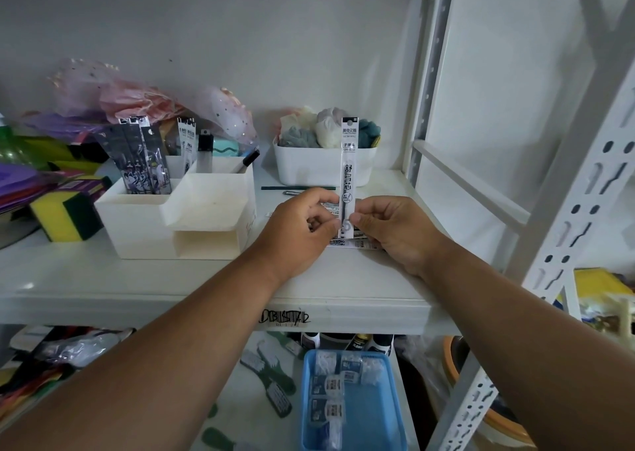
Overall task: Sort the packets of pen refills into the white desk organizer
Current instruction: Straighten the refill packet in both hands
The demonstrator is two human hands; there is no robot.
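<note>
Refill packet upright above the shelf, pinched at its lower end by fingers of both left hand and right hand; more packets lying flat beneath; white desk organizer to the left, dark packets standing in its rear compartment

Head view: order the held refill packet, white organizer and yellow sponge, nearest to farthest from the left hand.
1. Refill packet: pinched upright by the left hand, at its right.
2. White organizer: on the shelf, to its left.
3. Yellow sponge: far left, beyond the organizer.
</note>
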